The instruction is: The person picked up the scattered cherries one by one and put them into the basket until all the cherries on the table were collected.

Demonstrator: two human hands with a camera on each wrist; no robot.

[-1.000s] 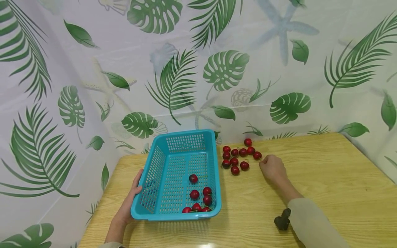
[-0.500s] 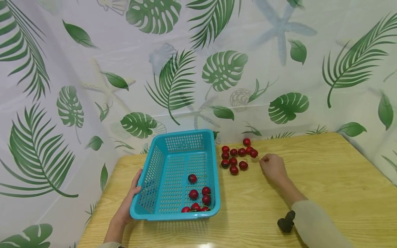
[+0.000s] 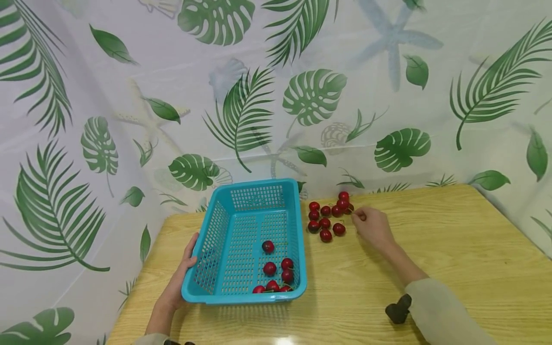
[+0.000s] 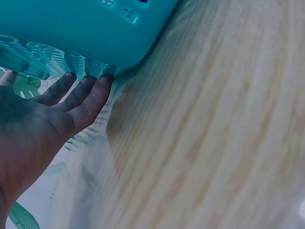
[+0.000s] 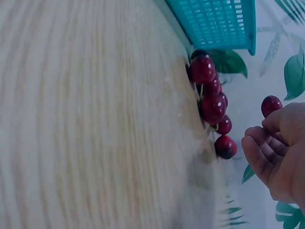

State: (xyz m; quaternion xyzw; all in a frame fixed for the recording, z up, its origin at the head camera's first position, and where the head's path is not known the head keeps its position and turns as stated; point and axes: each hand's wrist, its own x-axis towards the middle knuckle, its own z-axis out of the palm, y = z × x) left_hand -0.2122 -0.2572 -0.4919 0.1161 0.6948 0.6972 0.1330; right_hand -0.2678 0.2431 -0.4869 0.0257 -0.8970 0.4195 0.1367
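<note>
My left hand (image 3: 176,280) holds the left side of a turquoise plastic basket (image 3: 302,239), its thumb at the rim and its fingers against the outer wall. In the left wrist view, those fingers (image 4: 90,102) touch the slotted side low down. Several cherries lie toward the near right of the basket. To its right, my right hand (image 3: 374,227) pinches a cherry (image 5: 271,106) by its stem. That cherry hangs above the table, apart from the other cherries (image 5: 213,109) in the right wrist view. Several loose cherries (image 3: 326,235) lie between basket and right hand.
A wood-grain table (image 3: 453,239) carries everything and meets a leaf-printed sheet (image 3: 267,96) at its back and left edges. A dark object (image 3: 397,309) sits at the right sleeve's cuff.
My right hand has drawn the cherry off the table by its stem and moved slightly left and up, over the other cherries. The left hand and basket have stayed in place.
</note>
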